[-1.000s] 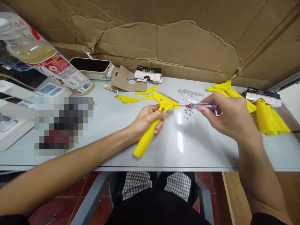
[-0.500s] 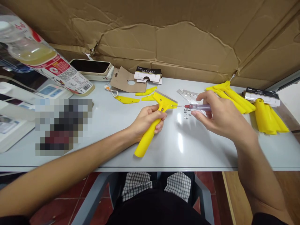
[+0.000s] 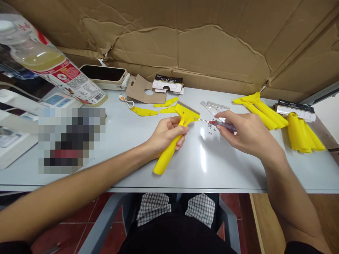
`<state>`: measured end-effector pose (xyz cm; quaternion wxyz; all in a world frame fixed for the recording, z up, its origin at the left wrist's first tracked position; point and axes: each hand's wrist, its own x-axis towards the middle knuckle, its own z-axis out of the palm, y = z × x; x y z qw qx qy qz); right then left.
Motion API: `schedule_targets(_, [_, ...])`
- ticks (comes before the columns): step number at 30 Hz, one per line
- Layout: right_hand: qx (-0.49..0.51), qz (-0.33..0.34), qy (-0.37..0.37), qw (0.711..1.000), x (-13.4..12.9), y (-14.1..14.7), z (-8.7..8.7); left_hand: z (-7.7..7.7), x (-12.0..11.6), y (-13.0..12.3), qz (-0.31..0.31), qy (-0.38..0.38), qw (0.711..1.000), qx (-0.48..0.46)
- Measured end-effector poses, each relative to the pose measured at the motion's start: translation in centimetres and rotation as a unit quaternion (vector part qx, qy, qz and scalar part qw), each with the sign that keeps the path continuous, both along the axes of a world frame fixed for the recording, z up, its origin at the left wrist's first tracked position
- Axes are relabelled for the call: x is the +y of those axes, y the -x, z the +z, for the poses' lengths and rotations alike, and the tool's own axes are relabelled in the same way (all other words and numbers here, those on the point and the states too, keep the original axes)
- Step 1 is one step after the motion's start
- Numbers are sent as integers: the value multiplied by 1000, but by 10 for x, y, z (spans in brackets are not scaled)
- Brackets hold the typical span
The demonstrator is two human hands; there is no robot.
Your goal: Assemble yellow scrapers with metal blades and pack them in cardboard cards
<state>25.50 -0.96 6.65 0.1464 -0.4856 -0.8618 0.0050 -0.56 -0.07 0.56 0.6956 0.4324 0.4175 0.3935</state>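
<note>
My left hand [image 3: 171, 135] is wrapped round the upper handle of a yellow scraper [image 3: 167, 155], whose head points away from me with a metal blade edge along its far side. Between the thumb and fingers of my right hand [image 3: 241, 132] is a screwdriver [image 3: 225, 125] with a clear purplish handle and a red collar. Its thin shaft reaches left, and the tip meets the right end of the scraper head at a small screw. Just beyond the screwdriver lie several small screws and nuts [image 3: 211, 129] and flat metal blades [image 3: 217, 105], partly hidden by my right fingers.
Yellow cover pieces [image 3: 144, 112] lie behind the scraper, near a cardboard piece [image 3: 141, 90] and a black-and-white package [image 3: 168, 84]. Yellow scrapers [image 3: 262, 109] and yellow handles [image 3: 304, 135] lie at right. A drink bottle [image 3: 69, 76] and a phone [image 3: 104, 74] stand left. Cardboard [image 3: 185, 46] walls the back.
My right hand has shifted slightly, with its index finger further left over the screwdriver, whose handle now tilts lower to the right. My left hand keeps the scraper almost in place.
</note>
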Motion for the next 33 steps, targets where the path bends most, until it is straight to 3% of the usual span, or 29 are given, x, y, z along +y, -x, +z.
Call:
schedule_targets(8, [12, 52, 17, 998, 14, 3, -18, 8, 1, 5, 13, -108, 992, 56])
schedule_targets(13, [38, 63, 58, 996, 19, 3, -18, 6, 1, 6, 13, -111, 993, 38])
schedule_targets(18, [27, -38, 100, 994, 34, -37, -2, 2, 6, 4, 74, -70, 993, -65])
schedule_targets(23, [-68, -156, 212, 962, 62, -91, -11, 2, 7, 5, 91, -97, 991, -34])
schedule_targets(26, [-84, -180, 258, 946, 71, -103, -19, 2, 5, 6, 95, -110, 989, 1])
schedule_targets(33, [-116, -177, 263, 941, 71, -105, -17, 0, 3, 6, 101, -128, 985, 52])
